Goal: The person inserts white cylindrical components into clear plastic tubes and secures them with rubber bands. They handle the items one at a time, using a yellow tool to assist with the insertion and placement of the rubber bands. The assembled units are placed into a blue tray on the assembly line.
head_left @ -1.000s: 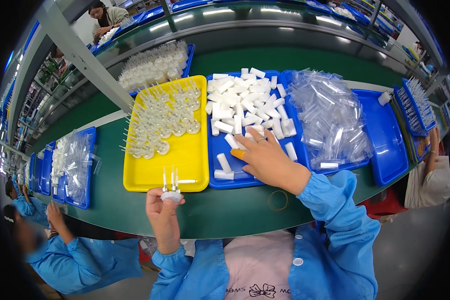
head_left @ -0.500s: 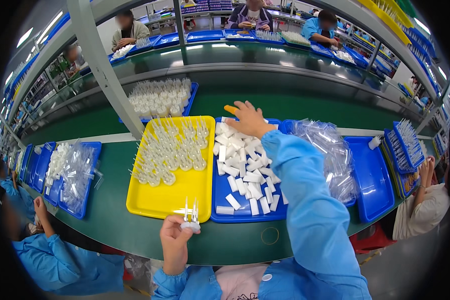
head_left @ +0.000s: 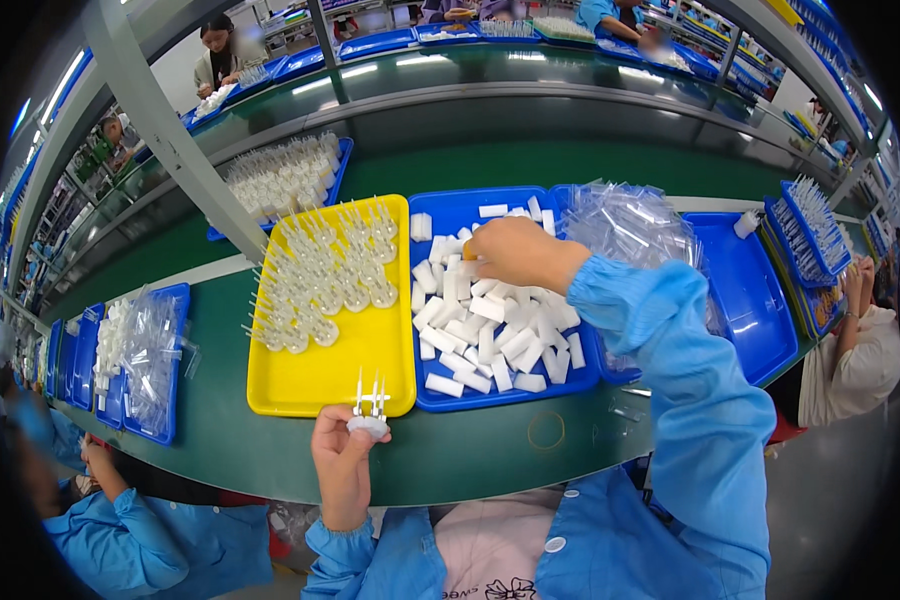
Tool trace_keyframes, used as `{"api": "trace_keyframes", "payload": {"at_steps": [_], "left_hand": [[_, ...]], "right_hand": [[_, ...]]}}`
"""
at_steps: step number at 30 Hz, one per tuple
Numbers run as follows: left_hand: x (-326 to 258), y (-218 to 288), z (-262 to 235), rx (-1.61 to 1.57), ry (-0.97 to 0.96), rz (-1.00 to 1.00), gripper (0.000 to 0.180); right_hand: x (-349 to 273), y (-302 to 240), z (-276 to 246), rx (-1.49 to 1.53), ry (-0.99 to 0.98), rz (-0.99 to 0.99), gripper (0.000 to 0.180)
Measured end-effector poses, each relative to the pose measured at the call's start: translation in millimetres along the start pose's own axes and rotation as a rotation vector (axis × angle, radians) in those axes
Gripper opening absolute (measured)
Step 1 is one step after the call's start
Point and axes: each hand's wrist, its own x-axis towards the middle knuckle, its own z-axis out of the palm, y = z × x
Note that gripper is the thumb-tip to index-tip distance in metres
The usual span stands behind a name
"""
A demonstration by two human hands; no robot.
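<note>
My left hand (head_left: 344, 455) is closed around the rim of a white round base with upright pins (head_left: 369, 424), just off the near edge of a yellow tray (head_left: 375, 355). Several similar pinned pieces (head_left: 320, 265) stand in rows in that tray, filling its far and left parts. My right hand (head_left: 518, 252) is curled down among white rectangular blocks (head_left: 510, 340), which lie heaped in a blue tray (head_left: 425, 400). An orange cover shows on one of its fingers. The fingertips are mostly hidden, so I cannot make out what they hold.
Clear plastic sleeves (head_left: 630, 235) lie heaped to the right, before another blue tray (head_left: 755, 300). A rubber band (head_left: 546, 430) rests on the green table (head_left: 450, 455). A grey post (head_left: 175, 130) rises behind the yellow tray. Co-workers sit at both sides and across the line.
My right hand has gone from stretched-out fingers at the block tray's far edge to curled fingers down among the blocks. My left hand still holds the pinned base. The view has shifted.
</note>
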Motion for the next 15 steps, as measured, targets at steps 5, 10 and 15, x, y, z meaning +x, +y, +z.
{"api": "trace_keyframes", "payload": {"at_steps": [5, 10, 15], "left_hand": [[0, 4, 17, -0.01, -0.07, -0.035, 0.023], [-10, 8, 26, 0.072, -0.239, 0.008, 0.019], [-16, 7, 52, 0.21, -0.484, 0.026, 0.012]], "right_hand": [[-49, -2, -13, 0.101, 0.408, -0.062, 0.021], [-117, -51, -54, 0.742, 0.423, 0.089, 0.025], [-195, -94, -28, 1.465, 0.554, 0.275, 0.021]]}}
